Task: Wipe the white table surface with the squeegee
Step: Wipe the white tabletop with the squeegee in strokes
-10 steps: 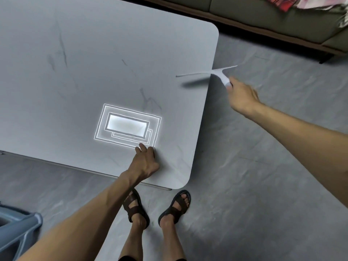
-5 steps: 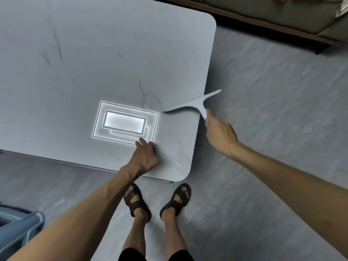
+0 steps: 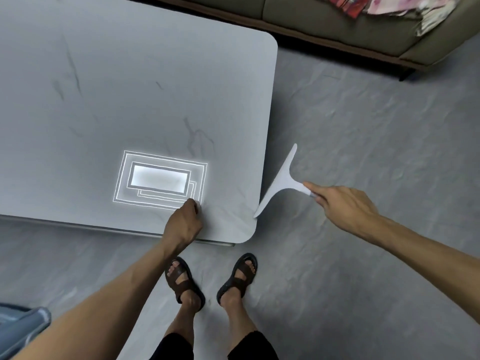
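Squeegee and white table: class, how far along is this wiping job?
Done: unclear; the table shows no wet streaks, only dark veins and a light reflection. In hand: the right hand grips the squeegee, its blade hanging past the table's right edge near the front corner, seemingly at a stroke's end. Left: probably further strokes, including where the left hand rests.
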Demonstrator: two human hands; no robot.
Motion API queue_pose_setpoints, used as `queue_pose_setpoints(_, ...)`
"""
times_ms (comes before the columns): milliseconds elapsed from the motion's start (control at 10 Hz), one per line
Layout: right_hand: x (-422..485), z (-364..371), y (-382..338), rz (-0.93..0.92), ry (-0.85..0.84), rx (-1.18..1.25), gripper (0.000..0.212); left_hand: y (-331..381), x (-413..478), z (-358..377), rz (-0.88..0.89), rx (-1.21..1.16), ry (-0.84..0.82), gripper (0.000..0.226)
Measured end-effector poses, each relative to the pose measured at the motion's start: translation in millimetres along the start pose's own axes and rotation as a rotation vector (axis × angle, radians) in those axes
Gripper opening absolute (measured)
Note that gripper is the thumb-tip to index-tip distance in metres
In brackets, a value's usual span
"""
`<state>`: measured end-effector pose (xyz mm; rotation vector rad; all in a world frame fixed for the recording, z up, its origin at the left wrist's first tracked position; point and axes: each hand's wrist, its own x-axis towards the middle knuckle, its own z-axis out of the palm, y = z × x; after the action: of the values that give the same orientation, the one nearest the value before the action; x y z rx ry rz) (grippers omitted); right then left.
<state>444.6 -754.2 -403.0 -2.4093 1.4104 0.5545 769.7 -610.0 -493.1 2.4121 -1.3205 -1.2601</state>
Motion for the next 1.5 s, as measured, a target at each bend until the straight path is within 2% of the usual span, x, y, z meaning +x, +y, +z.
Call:
queue_pose_setpoints(100, 8, -10, -30, -0.261, -0.064, -0.084, 0.043, -9, -13, 1, -0.023, -0.056, 0.023, 0.011)
queue_pose_setpoints(300, 48, 14, -84, -0.726, -0.256, -0.291, 0.044, -15, -21, 25, -0.113, -0.095, 0.119, 0.019)
queue_pose_setpoints(500, 93, 14, -51, -0.806, -0.22, -0.381, 0.051, 29, -28, 74, -0.091, 0.034, 0.218, 0.018)
queue_pose_setpoints(600, 108, 5, -21, -0.804, -0.178, -0.372, 0.046, 52, -22, 99, -0.14, 0.09, 0.131, 0.025)
queue_pose_setpoints(700, 133, -11, 21, -0.779, -0.148, -0.356, 0.041, 70, -7, 113, -0.282, 0.055, 0.003, 0.033)
queue_pose_setpoints(900, 150, -50, 100, -0.57, -0.154, -0.364, 0.041, 68, 2, 110, -0.335, 0.013, -0.032, 0.016)
queue_pose_setpoints(1000, 151, -62, 117, -0.548, -0.113, -0.387, 0.041, 69, 2, 112, -0.341, 0.019, -0.035, 0.015)
queue_pose_setpoints(1100, 159, -69, 103, -0.458, -0.04, -0.221, 0.04, 73, 2, 112, -0.35, -0.011, 0.006, 0.014)
queue_pose_setpoints(1200, 164, -63, 72, -0.312, -0.014, 0.009, 0.037, 75, -4, 109, -0.351, -0.114, 0.124, 0.012)
queue_pose_setpoints(1300, 182, -48, 13, -0.069, -0.053, 0.353, 0.038, 70, -25, 109, -0.468, -0.355, 0.34, 0.012)
queue_pose_setpoints(1500, 168, -13, -81, -0.001, -0.162, 0.597, 0.054, 55, -64, 105, -0.533, -0.494, 0.405, 0.019)
